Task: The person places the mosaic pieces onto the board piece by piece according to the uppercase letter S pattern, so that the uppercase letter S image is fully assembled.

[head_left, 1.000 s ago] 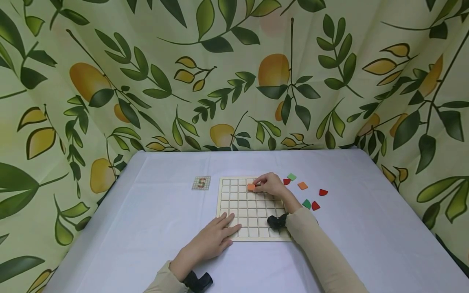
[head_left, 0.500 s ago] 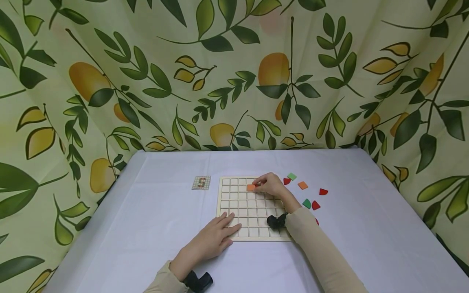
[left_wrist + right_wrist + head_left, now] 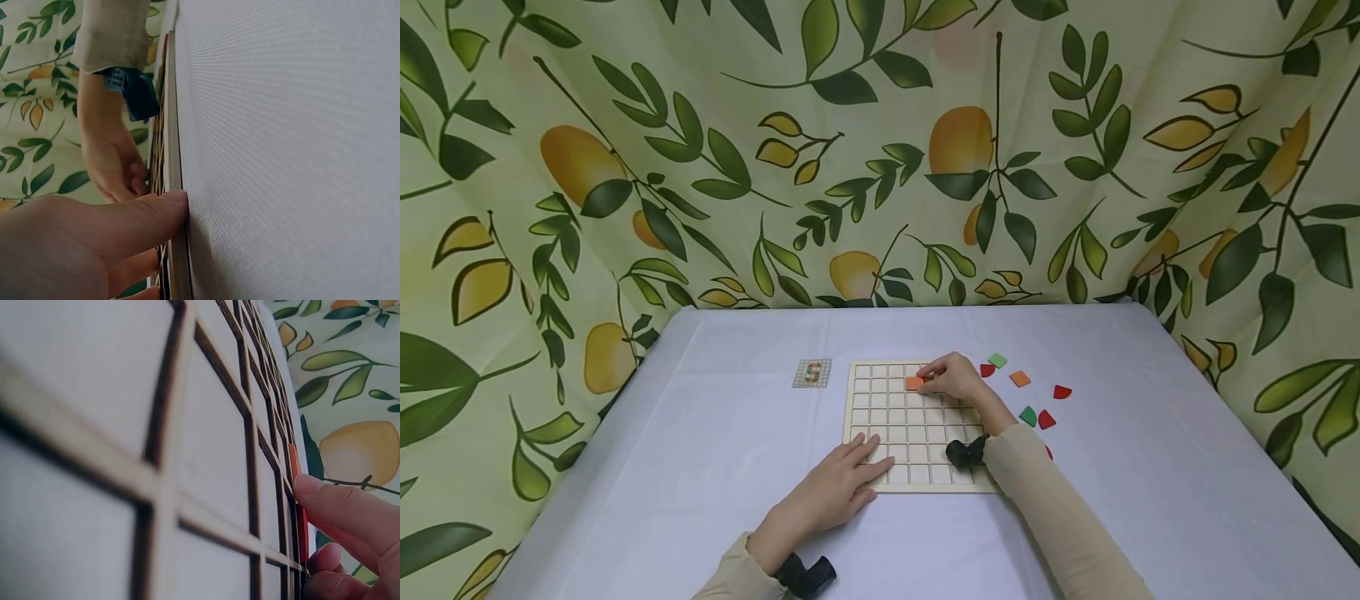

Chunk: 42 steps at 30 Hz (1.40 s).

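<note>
A pale wooden grid board lies on the table. An orange square tile sits in a cell near its far edge. Just right of that tile, my right hand pinches a red tile at the board, mostly covered by the fingers; its exact shape is hidden. The orange tile also shows beside the thumb in the right wrist view. My left hand rests on the near left corner of the board, fingers spread, with the thumb against the near edge in the left wrist view.
A small pattern card lies left of the board. Right of it are scattered a light green tile, an orange tile, a dark green piece and several red pieces. A leaf-print curtain hangs behind the table.
The right hand stays almost in place, with small finger shifts at the red tile; a bit more red shows beside the orange tile. The left hand has not moved.
</note>
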{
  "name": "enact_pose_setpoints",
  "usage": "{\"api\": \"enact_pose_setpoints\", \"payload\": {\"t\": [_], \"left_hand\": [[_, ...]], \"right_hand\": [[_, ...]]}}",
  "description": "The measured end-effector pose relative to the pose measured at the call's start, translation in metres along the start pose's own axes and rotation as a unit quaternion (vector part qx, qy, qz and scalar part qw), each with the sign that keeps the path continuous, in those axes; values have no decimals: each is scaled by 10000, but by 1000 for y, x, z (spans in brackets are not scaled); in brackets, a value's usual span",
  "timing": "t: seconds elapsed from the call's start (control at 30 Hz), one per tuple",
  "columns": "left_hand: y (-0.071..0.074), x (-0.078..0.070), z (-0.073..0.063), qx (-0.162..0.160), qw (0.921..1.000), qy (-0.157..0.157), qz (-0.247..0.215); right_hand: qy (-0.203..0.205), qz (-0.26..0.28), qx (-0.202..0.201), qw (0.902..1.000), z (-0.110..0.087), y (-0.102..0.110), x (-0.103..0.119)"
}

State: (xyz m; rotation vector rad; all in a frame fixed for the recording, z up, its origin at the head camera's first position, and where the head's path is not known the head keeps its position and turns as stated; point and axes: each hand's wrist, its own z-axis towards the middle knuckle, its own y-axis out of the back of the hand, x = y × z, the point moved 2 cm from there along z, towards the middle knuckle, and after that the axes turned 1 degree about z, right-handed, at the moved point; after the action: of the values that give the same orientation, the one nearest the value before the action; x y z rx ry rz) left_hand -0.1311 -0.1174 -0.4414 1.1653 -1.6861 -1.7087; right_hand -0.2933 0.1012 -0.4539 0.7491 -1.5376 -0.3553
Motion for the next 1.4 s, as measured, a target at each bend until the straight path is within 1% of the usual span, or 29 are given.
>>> {"api": "enact_pose_setpoints", "payload": {"t": [0.13, 0.27, 0.33, 0.43, 0.6, 0.73, 0.9, 1.03, 1.23, 1.4], "left_hand": [[0, 0, 0, -33, 10000, -33, -2], [-1, 1, 0, -43, 10000, -43, 18], [-1, 1, 0, -41, 10000, -23, 12], [-1, 1, 0, -54, 10000, -9, -40], [-1, 2, -1, -93, 9999, -14, -117], [-1, 2, -2, -147, 9998, -52, -115], [-2, 1, -1, -181, 9997, -97, -105], [-3, 2, -1, -168, 9998, -60, -118], [-2, 2, -1, -156, 9997, -1, -213], [-2, 2, -1, -134, 9997, 19, -197]], "right_hand": [[-17, 89, -16, 10000, -1, 1, 0], [-62, 289, 11, 9996, -4, 4, 2], [-26, 339, 49, 9994, -5, 6, 4], [171, 290, 68, 9994, -8, 9, 5], [666, 228, 54, 9975, -13, 13, 8], [871, 121, 59, 9961, -17, 15, 8], [687, 54, 78, 9976, -23, 18, 4], [631, 151, 173, 9977, -29, 21, 5], [754, 80, 184, 9970, -39, 27, 8], [848, 11, 232, 9961, -46, 33, 9]]}}
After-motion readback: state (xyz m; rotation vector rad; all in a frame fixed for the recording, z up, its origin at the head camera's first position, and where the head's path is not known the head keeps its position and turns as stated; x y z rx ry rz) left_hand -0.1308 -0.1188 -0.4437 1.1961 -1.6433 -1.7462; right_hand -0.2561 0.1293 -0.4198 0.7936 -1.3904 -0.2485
